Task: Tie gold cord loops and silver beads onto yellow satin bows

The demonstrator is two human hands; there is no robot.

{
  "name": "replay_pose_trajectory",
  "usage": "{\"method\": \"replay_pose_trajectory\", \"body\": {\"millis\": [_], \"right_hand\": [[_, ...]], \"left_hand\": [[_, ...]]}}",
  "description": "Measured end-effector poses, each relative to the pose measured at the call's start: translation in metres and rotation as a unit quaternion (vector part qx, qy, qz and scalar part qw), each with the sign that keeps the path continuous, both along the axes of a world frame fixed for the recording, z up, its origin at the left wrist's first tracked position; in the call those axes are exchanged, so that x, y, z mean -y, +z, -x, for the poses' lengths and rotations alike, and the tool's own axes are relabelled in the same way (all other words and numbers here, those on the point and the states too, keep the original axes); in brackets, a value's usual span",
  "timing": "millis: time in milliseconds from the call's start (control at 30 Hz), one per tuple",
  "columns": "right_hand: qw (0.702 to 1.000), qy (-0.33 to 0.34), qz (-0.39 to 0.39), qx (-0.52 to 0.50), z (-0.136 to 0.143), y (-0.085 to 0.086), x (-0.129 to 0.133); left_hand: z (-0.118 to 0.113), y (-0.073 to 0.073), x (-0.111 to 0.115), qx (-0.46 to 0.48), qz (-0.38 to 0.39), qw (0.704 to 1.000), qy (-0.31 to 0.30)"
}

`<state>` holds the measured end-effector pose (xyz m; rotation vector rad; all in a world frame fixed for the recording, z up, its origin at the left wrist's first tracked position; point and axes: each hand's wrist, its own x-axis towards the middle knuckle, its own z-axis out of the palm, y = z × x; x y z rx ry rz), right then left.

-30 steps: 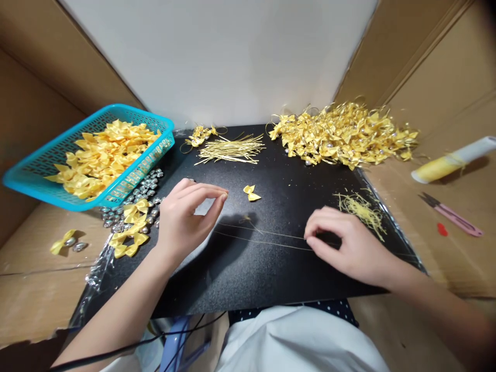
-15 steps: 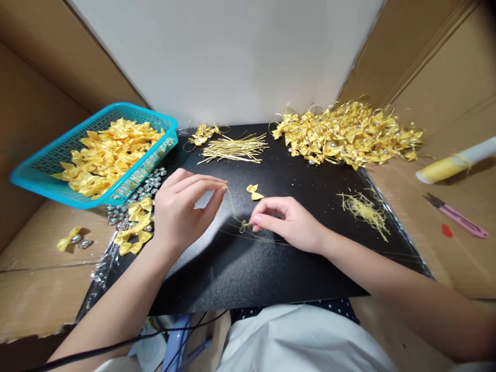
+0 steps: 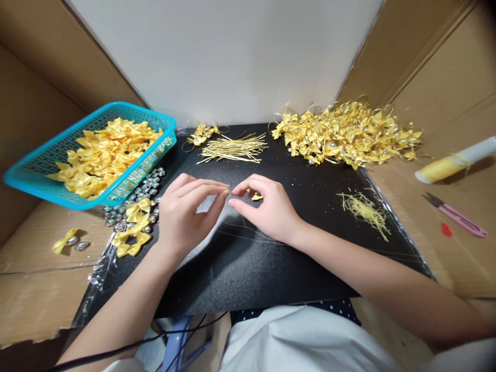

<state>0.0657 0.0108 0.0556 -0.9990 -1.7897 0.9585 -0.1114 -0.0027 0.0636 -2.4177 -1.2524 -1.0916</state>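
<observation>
My left hand is pinched shut on a thin yellow thread, whose end is too fine to make out at the fingertips. Close beside those fingertips is my right hand, thumb and forefinger curved with a small gap between them. Fine pale thread runs across the black tabletop beneath both hands. Behind my right fingers lies a yellow ribbon bow, mostly hidden.
On the left stands a blue basket of yellow bows, with silver bells and loose bows beside it. Gold ties and a heap of finished bows lie behind. Thread scraps and pink snips are right.
My right hand has moved up and left to my left fingertips, covering most of the single bow. The small thread tangle by its fingers no longer shows on the tabletop.
</observation>
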Motion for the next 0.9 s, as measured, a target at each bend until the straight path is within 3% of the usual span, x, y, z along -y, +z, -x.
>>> {"method": "replay_pose_trajectory", "body": {"millis": [133, 267, 367, 900], "right_hand": [[0.995, 0.071, 0.063, -0.030, -0.003, -0.001, -0.005], [0.963, 0.188, 0.180, -0.066, -0.021, -0.004, -0.004], [0.941, 0.228, 0.237, -0.074, -0.034, -0.005, 0.000], [0.913, 0.230, 0.330, -0.064, -0.078, -0.006, 0.027]], "left_hand": [[0.001, -0.002, 0.000, 0.008, 0.011, 1.000, 0.006], [0.005, -0.006, -0.003, 0.005, 0.004, 1.000, 0.002], [0.011, -0.009, -0.005, 0.006, -0.002, 1.000, 0.011], [0.028, -0.016, -0.013, 0.019, -0.010, 0.999, 0.039]]}}
